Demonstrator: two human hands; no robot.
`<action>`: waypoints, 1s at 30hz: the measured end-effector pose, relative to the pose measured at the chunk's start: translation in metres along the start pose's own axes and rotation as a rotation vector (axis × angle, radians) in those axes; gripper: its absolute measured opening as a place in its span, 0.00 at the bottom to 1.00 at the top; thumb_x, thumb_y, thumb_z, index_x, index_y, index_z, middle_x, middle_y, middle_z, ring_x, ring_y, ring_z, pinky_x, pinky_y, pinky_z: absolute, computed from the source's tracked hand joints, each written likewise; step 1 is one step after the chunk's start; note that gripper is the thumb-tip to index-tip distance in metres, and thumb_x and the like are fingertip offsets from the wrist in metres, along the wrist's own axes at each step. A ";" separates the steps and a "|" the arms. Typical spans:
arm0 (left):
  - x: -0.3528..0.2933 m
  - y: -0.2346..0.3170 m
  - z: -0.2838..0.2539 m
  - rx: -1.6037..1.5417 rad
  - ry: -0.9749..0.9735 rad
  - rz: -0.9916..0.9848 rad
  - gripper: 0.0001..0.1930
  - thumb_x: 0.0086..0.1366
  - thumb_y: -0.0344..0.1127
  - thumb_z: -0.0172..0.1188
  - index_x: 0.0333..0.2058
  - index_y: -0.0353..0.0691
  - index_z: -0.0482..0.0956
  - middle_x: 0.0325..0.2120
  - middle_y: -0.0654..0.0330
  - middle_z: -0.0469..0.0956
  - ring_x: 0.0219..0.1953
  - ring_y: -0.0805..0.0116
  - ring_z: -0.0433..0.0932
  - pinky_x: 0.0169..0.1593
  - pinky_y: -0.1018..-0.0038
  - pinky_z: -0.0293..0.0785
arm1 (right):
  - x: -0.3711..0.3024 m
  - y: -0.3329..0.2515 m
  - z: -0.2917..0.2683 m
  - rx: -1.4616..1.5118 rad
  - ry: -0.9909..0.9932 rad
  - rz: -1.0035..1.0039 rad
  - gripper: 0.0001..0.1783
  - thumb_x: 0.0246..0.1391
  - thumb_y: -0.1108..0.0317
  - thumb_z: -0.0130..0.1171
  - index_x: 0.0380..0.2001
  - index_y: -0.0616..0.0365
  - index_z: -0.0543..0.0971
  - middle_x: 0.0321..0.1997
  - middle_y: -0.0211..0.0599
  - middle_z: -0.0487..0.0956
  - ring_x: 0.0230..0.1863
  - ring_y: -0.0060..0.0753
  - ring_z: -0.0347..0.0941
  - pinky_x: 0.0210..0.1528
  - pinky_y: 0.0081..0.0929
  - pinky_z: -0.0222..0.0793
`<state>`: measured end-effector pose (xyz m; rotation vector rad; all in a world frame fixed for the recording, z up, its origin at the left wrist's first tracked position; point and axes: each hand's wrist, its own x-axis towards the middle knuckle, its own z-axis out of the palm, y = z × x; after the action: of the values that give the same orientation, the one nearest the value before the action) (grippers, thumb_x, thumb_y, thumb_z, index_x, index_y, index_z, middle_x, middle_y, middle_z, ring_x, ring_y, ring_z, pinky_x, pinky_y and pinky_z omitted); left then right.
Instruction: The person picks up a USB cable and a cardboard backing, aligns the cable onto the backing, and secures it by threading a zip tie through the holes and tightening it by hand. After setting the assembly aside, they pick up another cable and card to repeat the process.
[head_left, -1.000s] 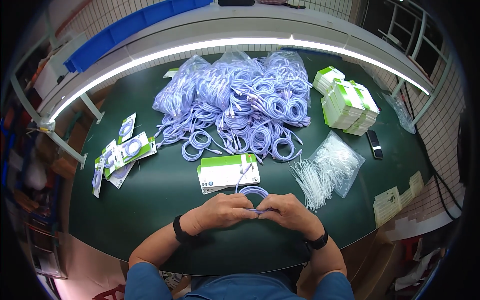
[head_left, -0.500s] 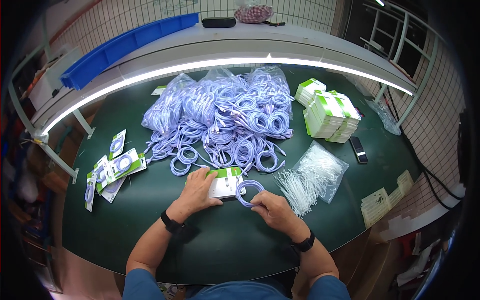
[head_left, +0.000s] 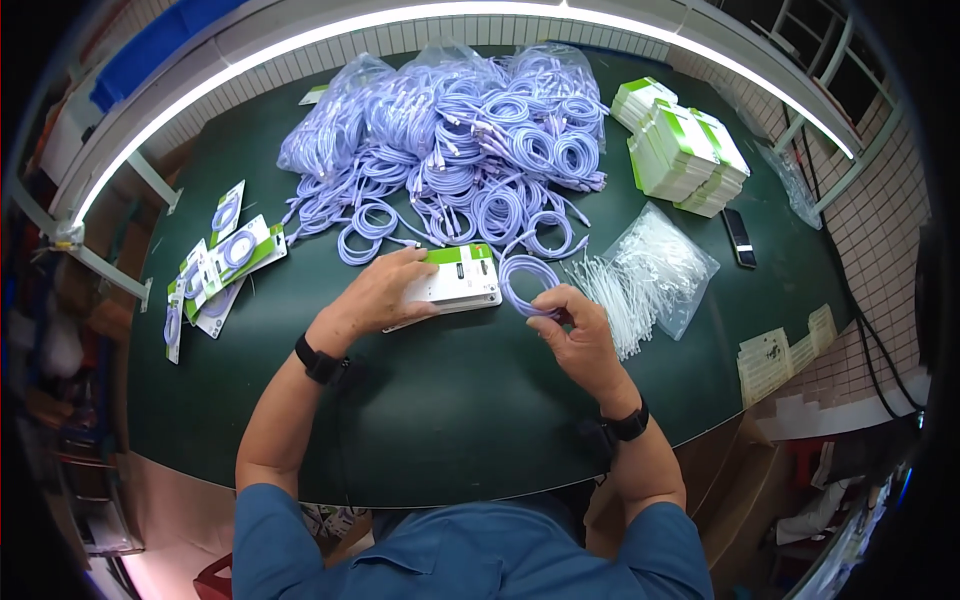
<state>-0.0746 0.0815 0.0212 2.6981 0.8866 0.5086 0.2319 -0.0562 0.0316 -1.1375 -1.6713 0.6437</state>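
My left hand [head_left: 380, 290] is closed around the left end of a small stack of white-and-green packaging cards [head_left: 460, 280], fingers over the top and thumb along the near edge. Just right of the cards, my right hand [head_left: 582, 338] pinches a coiled lilac cable [head_left: 508, 287] between thumb and fingers. The coil hangs as a loop, and its upper end comes near the cards' right edge. Behind both hands lies a large heap of similar coiled cables [head_left: 500, 215], partly in clear plastic bags [head_left: 345, 125].
White cable ties [head_left: 625, 300] spill from a clear bag [head_left: 690, 275] at right. Beyond stand bundled green-and-white cards [head_left: 680, 160], with a black phone [head_left: 738, 238] beside them. Cards carrying cables [head_left: 232, 255] lie overlapping at left. A bright light strip [head_left: 300, 38] spans the back.
The head view has tilted down, so the table appears higher. My right hand and the coil have shifted slightly right and turned. My left hand keeps hold of the cards.
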 end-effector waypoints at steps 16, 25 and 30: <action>-0.036 0.128 0.004 0.259 0.303 0.164 0.08 0.61 0.27 0.65 0.40 0.38 0.82 0.36 0.58 0.87 0.37 0.58 0.87 0.39 0.65 0.82 | -0.010 -0.003 0.008 0.195 0.149 -0.173 0.12 0.59 0.82 0.68 0.43 0.60 0.78 0.42 0.36 0.80 0.36 0.24 0.76 0.41 0.22 0.74; -0.035 0.125 0.028 0.085 0.189 0.104 0.08 0.59 0.28 0.66 0.38 0.38 0.82 0.34 0.58 0.84 0.34 0.61 0.84 0.37 0.66 0.79 | -0.012 -0.002 0.046 -0.090 0.069 -0.245 0.13 0.56 0.82 0.68 0.43 0.63 0.77 0.38 0.45 0.81 0.34 0.40 0.80 0.35 0.29 0.77; -0.029 0.126 0.022 0.091 0.452 0.205 0.12 0.57 0.28 0.67 0.42 0.38 0.82 0.32 0.58 0.81 0.34 0.62 0.82 0.39 0.68 0.79 | -0.004 0.003 0.047 -0.210 0.231 -0.359 0.13 0.55 0.81 0.70 0.42 0.62 0.78 0.37 0.46 0.81 0.32 0.44 0.80 0.32 0.32 0.76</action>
<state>-0.0221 -0.0378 0.0376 2.8211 0.7481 1.1835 0.1903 -0.0543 0.0100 -0.9776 -1.7105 0.1077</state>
